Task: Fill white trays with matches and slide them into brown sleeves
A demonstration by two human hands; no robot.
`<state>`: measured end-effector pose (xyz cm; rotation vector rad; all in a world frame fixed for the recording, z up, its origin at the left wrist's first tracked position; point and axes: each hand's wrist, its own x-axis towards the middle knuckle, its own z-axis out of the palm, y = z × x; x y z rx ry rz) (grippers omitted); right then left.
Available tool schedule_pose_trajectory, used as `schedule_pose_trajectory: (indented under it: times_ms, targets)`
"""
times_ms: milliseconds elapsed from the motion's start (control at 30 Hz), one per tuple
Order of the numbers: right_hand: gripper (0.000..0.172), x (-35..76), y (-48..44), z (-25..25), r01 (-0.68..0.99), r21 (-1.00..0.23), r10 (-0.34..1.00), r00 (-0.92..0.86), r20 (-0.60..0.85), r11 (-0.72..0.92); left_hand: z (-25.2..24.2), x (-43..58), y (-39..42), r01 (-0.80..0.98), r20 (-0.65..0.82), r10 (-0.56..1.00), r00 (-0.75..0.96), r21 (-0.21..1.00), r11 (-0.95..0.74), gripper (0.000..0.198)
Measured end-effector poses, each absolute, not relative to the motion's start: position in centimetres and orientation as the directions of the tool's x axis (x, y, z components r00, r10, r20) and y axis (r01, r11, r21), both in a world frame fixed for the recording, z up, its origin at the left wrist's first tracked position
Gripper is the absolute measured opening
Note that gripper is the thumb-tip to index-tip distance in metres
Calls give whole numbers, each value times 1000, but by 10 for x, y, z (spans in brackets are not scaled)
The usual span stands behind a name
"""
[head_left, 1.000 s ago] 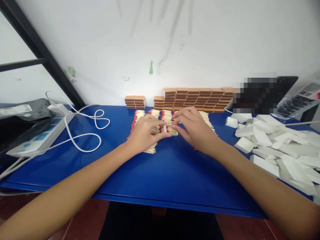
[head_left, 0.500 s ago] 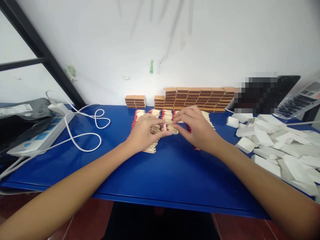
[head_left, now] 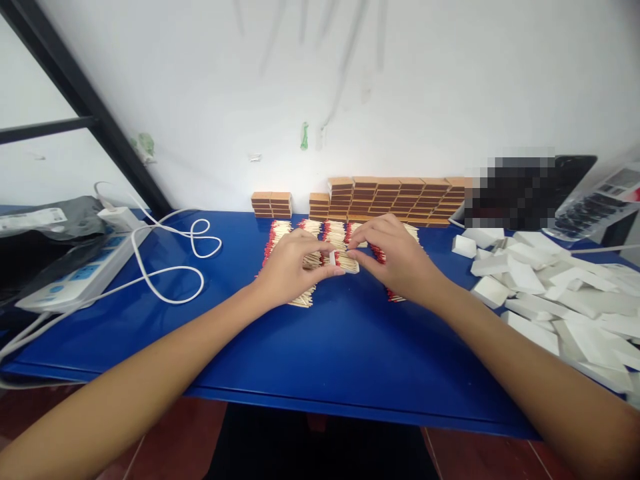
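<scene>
A small white matchbox tray (head_left: 353, 268) filled with red-tipped matches (head_left: 344, 260) is in front of me, tilted slightly above the blue table. My left hand (head_left: 295, 263) pinches its left end between thumb and fingers. The thumb and fingertips of my right hand (head_left: 387, 250) close in at the tray's far right edge, touching the tray or its matches; the exact contact is too small to tell. Behind and beneath both hands lie rows of loose matches (head_left: 334, 231), partly hidden by the hands.
Brown matchboxes (head_left: 387, 197) are stacked along the wall, with a smaller stack (head_left: 271, 204) to their left. White empty trays (head_left: 565, 280) are heaped at the right on the blue table (head_left: 320, 353). At the left are a power strip (head_left: 75, 277) and a looped white cable (head_left: 175, 268).
The tray has tipped towards me, so more of its matches and its front wall show. My right fingertips have come slightly closer to the tray.
</scene>
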<state>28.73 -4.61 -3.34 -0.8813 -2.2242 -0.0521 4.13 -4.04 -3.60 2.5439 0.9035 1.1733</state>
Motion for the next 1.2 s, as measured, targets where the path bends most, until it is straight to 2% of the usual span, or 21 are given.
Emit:
schedule_pose_trajectory:
  times_ms: [433,600,833,1200]
  targets:
    - [6,288,-45,-34,617,-250,606,-473,640,746,-36,41,-40,466,610,613,501,406,-786,33]
    - [16,300,-34,-43,735,-166,632,-418,652,657,-36,39,-38,585,615,692,377,421,-693,34]
    - [22,315,-20,-60,806,-53,687,-467,556,590,-33,37,-37,631,640,703,309,415,-656,33]
    - [18,315,-20,-62,799,-60,687,-472,553,598,-35,37,-37,621,633,698,335,409,-669,34]
